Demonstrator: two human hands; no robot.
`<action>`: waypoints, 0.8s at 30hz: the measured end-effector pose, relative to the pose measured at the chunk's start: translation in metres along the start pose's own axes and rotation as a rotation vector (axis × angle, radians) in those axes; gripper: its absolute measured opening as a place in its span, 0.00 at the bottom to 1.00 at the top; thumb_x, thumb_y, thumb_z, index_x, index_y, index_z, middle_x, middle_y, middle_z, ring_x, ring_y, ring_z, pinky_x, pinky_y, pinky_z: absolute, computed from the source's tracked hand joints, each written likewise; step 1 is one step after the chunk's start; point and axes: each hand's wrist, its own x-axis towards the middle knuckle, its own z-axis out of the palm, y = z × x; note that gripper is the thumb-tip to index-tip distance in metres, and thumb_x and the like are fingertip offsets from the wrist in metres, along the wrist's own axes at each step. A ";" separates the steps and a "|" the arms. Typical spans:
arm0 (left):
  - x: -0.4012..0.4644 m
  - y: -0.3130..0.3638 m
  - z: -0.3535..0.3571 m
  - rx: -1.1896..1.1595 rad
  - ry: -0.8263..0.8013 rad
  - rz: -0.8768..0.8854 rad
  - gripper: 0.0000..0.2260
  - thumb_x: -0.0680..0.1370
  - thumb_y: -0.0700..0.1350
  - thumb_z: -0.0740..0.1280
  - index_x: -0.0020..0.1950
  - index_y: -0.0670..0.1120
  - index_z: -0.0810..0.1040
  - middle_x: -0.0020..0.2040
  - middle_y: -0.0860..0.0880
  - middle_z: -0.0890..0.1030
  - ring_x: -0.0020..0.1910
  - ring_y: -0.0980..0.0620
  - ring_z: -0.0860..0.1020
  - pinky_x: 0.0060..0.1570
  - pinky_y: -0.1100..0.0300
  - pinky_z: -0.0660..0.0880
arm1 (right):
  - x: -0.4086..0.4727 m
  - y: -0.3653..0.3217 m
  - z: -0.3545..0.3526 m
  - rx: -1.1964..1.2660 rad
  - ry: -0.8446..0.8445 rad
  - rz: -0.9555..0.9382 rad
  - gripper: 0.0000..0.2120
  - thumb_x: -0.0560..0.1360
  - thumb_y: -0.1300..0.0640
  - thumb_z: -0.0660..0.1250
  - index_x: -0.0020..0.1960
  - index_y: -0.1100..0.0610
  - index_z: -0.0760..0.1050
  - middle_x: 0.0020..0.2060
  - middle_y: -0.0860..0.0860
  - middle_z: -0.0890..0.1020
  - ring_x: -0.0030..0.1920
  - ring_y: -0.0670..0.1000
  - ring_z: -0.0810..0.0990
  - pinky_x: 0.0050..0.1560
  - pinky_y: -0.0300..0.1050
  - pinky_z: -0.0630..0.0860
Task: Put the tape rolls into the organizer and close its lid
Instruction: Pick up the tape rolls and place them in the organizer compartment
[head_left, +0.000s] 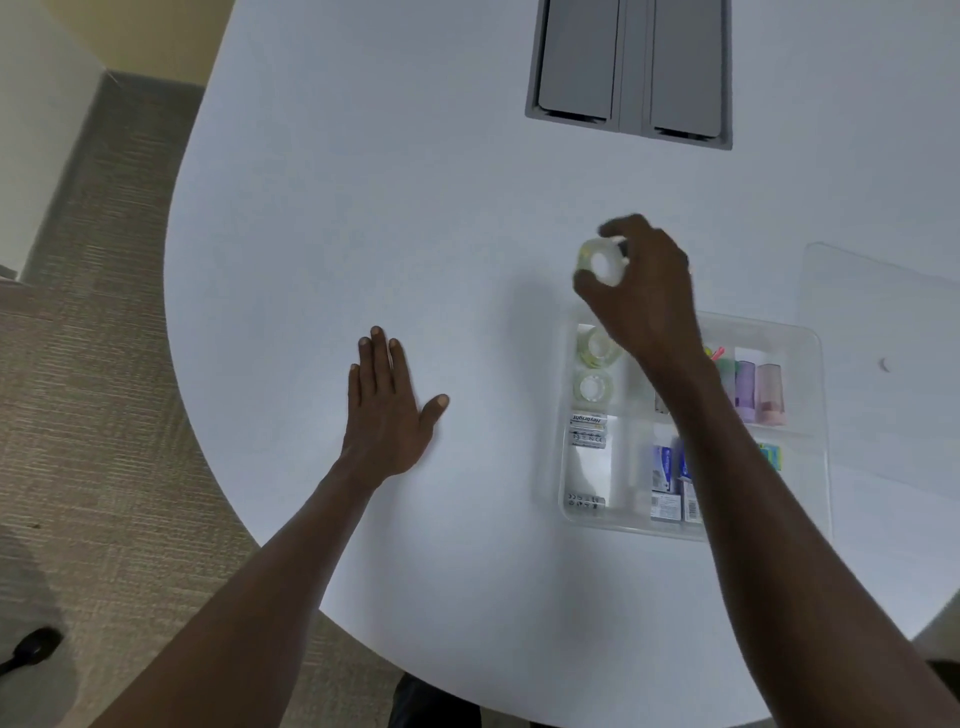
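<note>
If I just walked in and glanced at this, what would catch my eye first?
Probably the right hand pinching a clear tape roll above the white table, just beyond a clear organizer. Two more tape rolls already lie in its far-left compartment, beside batteries and small boxes. The left hand rests flat on the table, well apart.

White table (415, 208), organizer (810, 364), lid (883, 312).

The right forearm (727, 447) hides the organizer's (810, 467) middle compartments; the held tape roll (602, 262) is motion-blurred.
</note>
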 end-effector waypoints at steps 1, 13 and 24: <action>0.000 0.000 0.000 0.002 0.000 -0.001 0.41 0.77 0.66 0.47 0.77 0.38 0.40 0.78 0.39 0.37 0.78 0.41 0.37 0.75 0.45 0.43 | -0.010 0.007 -0.010 -0.028 -0.009 0.048 0.22 0.67 0.50 0.70 0.60 0.53 0.72 0.52 0.54 0.80 0.54 0.54 0.78 0.50 0.41 0.66; 0.001 0.002 -0.001 0.022 -0.012 -0.015 0.40 0.79 0.64 0.51 0.77 0.38 0.40 0.78 0.38 0.38 0.78 0.40 0.38 0.76 0.43 0.45 | -0.074 0.046 0.013 -0.244 -0.202 0.177 0.18 0.68 0.52 0.72 0.50 0.65 0.76 0.43 0.61 0.81 0.46 0.60 0.80 0.45 0.48 0.75; 0.001 0.001 0.000 0.010 -0.007 -0.012 0.41 0.78 0.65 0.49 0.77 0.38 0.39 0.78 0.38 0.37 0.78 0.41 0.37 0.75 0.45 0.43 | -0.066 0.042 0.031 -0.292 -0.269 0.238 0.23 0.67 0.51 0.76 0.52 0.66 0.74 0.46 0.62 0.79 0.49 0.62 0.80 0.42 0.50 0.73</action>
